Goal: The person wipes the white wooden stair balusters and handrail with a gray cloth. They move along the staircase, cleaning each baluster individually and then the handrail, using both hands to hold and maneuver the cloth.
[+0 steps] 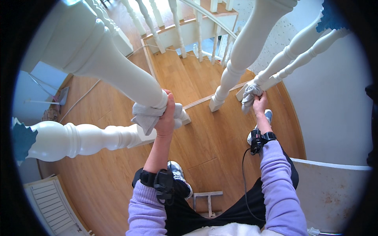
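My left hand [166,118] is closed around a grey knitted cloth [147,116], which wraps the lower part of a thick white turned baluster [127,78]. Farther right, my right hand [260,103] grips another grey cloth [251,93], bunched against the foot of a slimmer white baluster [273,65]. Between the two hands stands a white turned baluster [229,79] that neither touches. Below my left hand, another white turned post [85,138] reaches in from the left rim. Black straps with small devices circle both wrists.
Wooden winding stairs [180,69] with a white railing descend ahead. A pale cable [79,100] crosses the wood floor [203,153]. Between my legs is a metal frame [208,194]. A curved white panel [327,188] stands at right, a white slatted piece [51,203] at lower left.
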`<state>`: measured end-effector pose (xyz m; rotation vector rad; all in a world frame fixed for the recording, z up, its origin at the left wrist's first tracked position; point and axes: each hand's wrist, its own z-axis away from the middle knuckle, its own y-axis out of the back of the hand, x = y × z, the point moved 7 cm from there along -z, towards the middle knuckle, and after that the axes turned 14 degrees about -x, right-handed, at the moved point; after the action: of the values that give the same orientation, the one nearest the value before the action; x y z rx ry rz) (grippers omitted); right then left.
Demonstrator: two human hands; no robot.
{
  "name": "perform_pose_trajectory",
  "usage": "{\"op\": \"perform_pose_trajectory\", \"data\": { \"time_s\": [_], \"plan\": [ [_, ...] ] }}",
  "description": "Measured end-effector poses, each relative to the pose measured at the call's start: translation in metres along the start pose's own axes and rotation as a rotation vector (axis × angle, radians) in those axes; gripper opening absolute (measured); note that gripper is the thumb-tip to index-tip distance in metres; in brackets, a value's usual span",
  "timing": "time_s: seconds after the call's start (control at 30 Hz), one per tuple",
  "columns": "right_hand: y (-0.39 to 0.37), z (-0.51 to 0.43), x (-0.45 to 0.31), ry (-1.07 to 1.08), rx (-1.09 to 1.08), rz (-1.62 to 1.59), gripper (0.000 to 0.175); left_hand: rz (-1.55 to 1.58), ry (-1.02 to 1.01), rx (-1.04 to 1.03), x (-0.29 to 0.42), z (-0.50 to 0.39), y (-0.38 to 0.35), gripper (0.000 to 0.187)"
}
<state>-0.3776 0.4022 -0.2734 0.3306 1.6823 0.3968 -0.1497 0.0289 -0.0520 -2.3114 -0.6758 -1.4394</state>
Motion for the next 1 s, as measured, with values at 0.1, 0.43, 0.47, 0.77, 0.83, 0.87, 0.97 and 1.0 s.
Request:
{"op": "perform_pose_trajectory", "data": {
  "time_s": [0.1, 0.43, 0.47, 0.77, 0.83, 0.87, 0.97, 1.0],
  "plan": [
    [0.007, 0.005, 0.016, -0.162, 0.167, 0.024, 0.023, -0.021, -0.01, 0.01, 0.003, 0.0, 0.001, 0.012],
    [0.023, -0.076, -0.042, -0.146, -0.433, -1.145, 0.04, 0.014, -0.007, 0.064, -0.001, 0.005, -0.003, 0.012],
    [0.015, -0.083, -0.047, -0.178, -0.508, -1.136, 0.039, -0.032, -0.018, 0.066, 0.0, 0.004, -0.003, 0.013],
    [-0.005, -0.092, -0.003, -0.419, -0.518, -0.854, 0.029, -0.071, -0.017, 0.075, 0.0, 0.004, 0.0, 0.014],
    [-0.004, -0.094, -0.001, -0.291, -0.419, -0.815, 0.029, -0.084, -0.02, 0.074, 0.0, 0.004, 0.001, 0.012],
    [0.0, -0.095, 0.001, -0.276, -0.338, -0.749, 0.03, -0.09, -0.017, 0.071, 0.0, 0.004, 0.001, 0.013],
    [0.019, -0.1, -0.013, -0.149, -0.348, -1.003, 0.035, -0.101, 0.005, 0.066, 0.0, 0.006, 0.0, 0.014],
    [0.034, -0.101, -0.037, -0.015, -0.593, -1.227, 0.038, -0.097, 0.009, 0.067, 0.0, 0.006, 0.0, 0.013]
  ]
}}
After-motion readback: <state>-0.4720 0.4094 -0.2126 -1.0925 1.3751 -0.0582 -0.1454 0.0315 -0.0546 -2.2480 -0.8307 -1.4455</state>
